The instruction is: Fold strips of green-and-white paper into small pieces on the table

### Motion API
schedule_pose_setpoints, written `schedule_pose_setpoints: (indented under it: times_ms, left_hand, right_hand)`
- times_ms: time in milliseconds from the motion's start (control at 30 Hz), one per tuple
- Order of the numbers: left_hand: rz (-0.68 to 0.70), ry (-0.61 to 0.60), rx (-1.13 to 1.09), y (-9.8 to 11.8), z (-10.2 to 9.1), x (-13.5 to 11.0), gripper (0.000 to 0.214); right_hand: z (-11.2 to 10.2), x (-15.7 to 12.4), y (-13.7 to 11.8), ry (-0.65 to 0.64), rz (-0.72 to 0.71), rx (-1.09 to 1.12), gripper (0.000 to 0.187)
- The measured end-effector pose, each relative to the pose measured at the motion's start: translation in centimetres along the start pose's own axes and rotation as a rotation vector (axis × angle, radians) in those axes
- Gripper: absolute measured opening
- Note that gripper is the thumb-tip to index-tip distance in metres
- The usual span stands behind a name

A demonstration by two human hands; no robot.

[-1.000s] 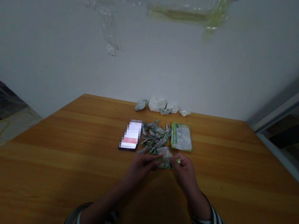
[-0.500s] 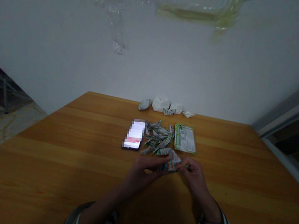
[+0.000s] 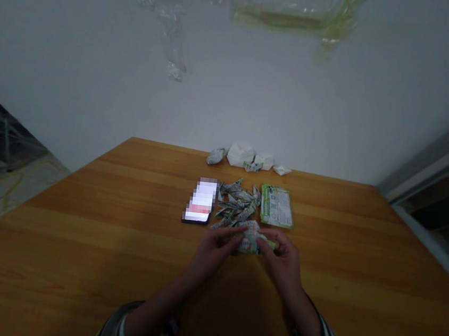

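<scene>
Left hand (image 3: 210, 253), right hand (image 3: 285, 259): fingers pinch printed wrapper (image 3: 248, 244). From wrapper: folded pieces (image 3: 241, 196) at 11 o'clock, just beyond; phone (image 3: 202, 200) at 10; packet (image 3: 278, 207) at 1.

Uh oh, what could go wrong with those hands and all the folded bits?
The left hand and right hand both pinch the printed piece, so it might tear if they pull hard. The heap of folded pieces lies just beyond, so a bump could scatter it. The phone lies beside that heap and might get nudged.
</scene>
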State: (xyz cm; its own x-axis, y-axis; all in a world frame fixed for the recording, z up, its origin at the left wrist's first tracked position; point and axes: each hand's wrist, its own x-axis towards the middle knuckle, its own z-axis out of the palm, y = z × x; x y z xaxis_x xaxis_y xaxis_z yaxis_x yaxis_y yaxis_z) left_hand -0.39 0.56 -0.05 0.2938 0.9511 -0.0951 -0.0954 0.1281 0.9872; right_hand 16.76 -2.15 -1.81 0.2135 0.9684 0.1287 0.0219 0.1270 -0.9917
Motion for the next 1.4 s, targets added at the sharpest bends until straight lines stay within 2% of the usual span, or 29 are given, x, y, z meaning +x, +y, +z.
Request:
schedule_pose_setpoints:
  times_ms: [200, 300, 467, 567, 667, 767, 833, 900, 967, 1067, 1167, 1267, 1400]
  left_hand:
    - [-0.005, 0.060, -0.074, -0.9, 0.4, 0.4, 0.059]
    - [-0.012, 0.089, -0.019, -0.8, 0.8, 0.3, 0.055]
    - [-0.053, 0.053, 0.056, -0.7, 0.6, 0.2, 0.046]
    - [-0.059, 0.053, 0.033, -0.8, 0.2, 0.3, 0.045]
    - [-0.048, 0.089, 0.008, -0.7, -0.2, 0.4, 0.052]
    - [0.013, 0.094, 0.013, -0.7, -0.4, 0.5, 0.057]
    - [0.061, 0.082, 0.042, -0.8, -0.7, 0.6, 0.049]
    - [0.104, 0.051, 0.115, -0.9, -0.9, 0.7, 0.034]
    - [0.128, 0.021, 0.202, -1.1, -1.2, 0.7, 0.025]
    - [0.119, 0.043, 0.233, -1.1, -1.3, 0.7, 0.025]
    - [0.099, 0.067, 0.203, -0.8, -1.1, 0.7, 0.028]
    - [0.087, 0.045, 0.241, -0.5, -1.0, 0.7, 0.030]
    - [0.062, 0.045, 0.227, -0.5, -1.0, 0.7, 0.032]
  right_hand:
    - [1.0, -0.3, 0.0, -0.030, 0.124, 0.153, 0.038]
    - [1.3, -0.3, 0.1, -0.015, 0.146, 0.177, 0.048]
    - [1.4, -0.4, 0.2, -0.020, 0.184, 0.157, 0.051]
    - [1.1, -0.2, 0.4, -0.076, 0.188, 0.163, 0.050]
    - [0.7, 0.1, 0.4, -0.157, 0.132, 0.188, 0.052]
    - [0.4, 0.4, 0.2, -0.243, 0.083, 0.258, 0.058]
    - [0.3, 0.6, 0.2, -0.284, 0.074, 0.321, 0.060]
    - [0.2, 0.7, 0.3, -0.271, 0.085, 0.343, 0.057]
    - [0.0, 0.8, 0.6, -0.199, 0.099, 0.295, 0.048]
    - [-0.3, 1.1, 1.0, -0.090, 0.099, 0.156, 0.034]
    - [-0.4, 1.1, 1.2, -0.040, 0.035, 0.048, 0.020]
    - [-0.1, 1.0, 1.1, -0.081, 0.000, 0.016, 0.015]
    - [0.3, 0.7, 0.9, -0.152, -0.028, 0.018, 0.022]
